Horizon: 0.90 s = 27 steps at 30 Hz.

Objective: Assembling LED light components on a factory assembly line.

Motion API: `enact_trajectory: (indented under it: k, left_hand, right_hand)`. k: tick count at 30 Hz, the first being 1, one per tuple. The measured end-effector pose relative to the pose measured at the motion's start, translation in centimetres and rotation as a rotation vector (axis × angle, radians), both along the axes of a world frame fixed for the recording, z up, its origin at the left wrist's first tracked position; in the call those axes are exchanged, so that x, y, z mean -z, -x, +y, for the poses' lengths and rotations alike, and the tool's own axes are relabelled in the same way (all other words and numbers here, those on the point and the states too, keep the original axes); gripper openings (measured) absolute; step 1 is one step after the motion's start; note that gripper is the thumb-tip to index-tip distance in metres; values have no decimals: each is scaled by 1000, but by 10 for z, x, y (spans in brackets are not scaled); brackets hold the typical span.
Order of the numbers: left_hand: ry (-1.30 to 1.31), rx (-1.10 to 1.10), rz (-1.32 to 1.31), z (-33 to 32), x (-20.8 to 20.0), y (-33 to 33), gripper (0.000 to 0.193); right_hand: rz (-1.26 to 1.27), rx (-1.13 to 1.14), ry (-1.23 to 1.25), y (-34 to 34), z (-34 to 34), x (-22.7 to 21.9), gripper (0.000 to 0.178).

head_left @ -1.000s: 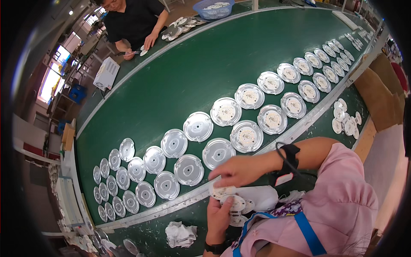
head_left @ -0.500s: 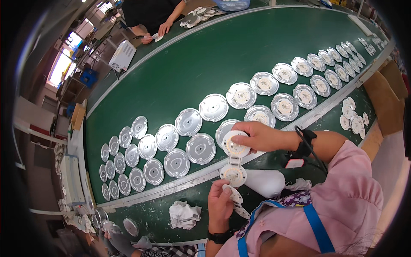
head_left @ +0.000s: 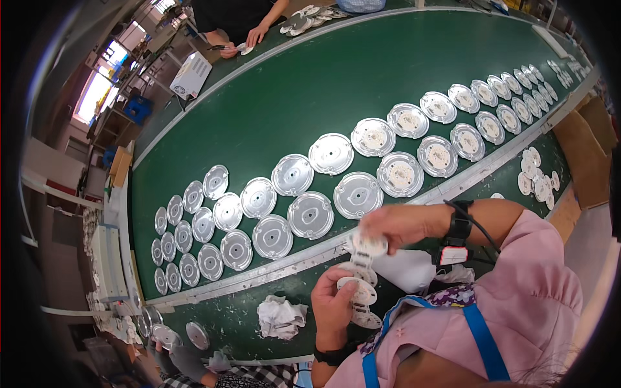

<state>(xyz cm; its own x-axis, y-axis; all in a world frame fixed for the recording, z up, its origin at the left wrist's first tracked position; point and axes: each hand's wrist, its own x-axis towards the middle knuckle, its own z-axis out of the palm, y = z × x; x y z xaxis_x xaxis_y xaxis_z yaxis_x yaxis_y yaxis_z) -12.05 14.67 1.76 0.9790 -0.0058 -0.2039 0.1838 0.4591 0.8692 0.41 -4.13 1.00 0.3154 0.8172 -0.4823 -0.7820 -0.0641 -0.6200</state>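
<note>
My left hand (head_left: 332, 309) is closed on several round white LED circuit boards (head_left: 359, 292), thumb on top, just this side of the rail. A further white board (head_left: 370, 246), joined by a narrow strip to another disc beneath it, is gripped at its upper edge by my right hand (head_left: 404, 225). Motion blurs the right fingers. On the green table beyond lie rows of round silver metal plates; the nearest plate (head_left: 358, 196) is bare. Farther right, plates such as this one (head_left: 400, 174) carry white boards.
A metal rail (head_left: 259, 279) runs along the table's near side. A crumpled white cloth (head_left: 281, 317) lies left of my hands. Loose white boards (head_left: 537, 178) are piled at right beside cardboard (head_left: 585, 139). A co-worker's hands (head_left: 257, 33) work at the far side; gloved hands (head_left: 184, 362) show lower left.
My right hand has come down toward me with its board, closer to the left hand. The linked boards now sit lower, partly behind those in my left hand.
</note>
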Motion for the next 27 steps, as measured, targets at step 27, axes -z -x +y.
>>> enact_trajectory:
  k: [27]
  left_hand:
    - [5, -224, 225, 25, 26, -1, 13]
  right_hand:
    - [-1837, 127, 1114, -117, 24, 38, 31]
